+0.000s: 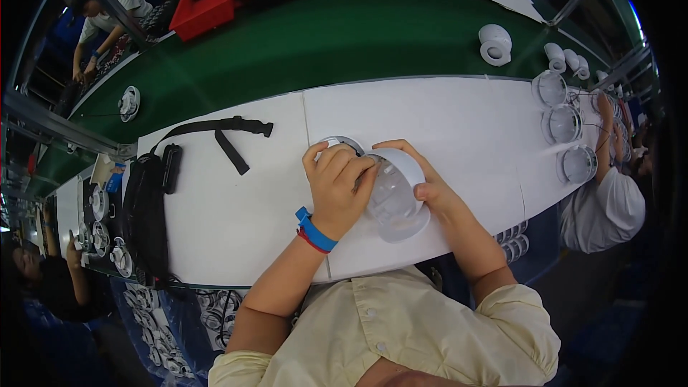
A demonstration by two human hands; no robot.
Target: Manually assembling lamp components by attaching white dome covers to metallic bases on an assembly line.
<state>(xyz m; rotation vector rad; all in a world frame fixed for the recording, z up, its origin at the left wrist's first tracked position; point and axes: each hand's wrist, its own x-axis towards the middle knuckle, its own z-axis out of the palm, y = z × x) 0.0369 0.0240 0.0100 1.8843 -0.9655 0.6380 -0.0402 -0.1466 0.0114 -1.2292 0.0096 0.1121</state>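
Note:
Over the white table, my right hand [430,183] grips a white round housing [403,226] by its right side, thumb on the near rim and fingers around the back. The housing is tilted, and its clear, hollow-looking inside [390,190] faces left. My left hand [338,183], with a blue wristband [315,233], is closed at the housing's left edge. Its thumb and bent fingers meet there; what they pinch is hidden. Just behind those fingers, a white round part [342,141] with a dark inside shows partly, and I cannot tell whether the left hand touches it.
On the left lie a black bag [145,208] and strap [218,125]. Several clear domes [563,123] line the right end near a co-worker [605,208]. Beyond the white table [430,111] runs a green belt [344,43] with a white housing [494,44] and red bin [204,3].

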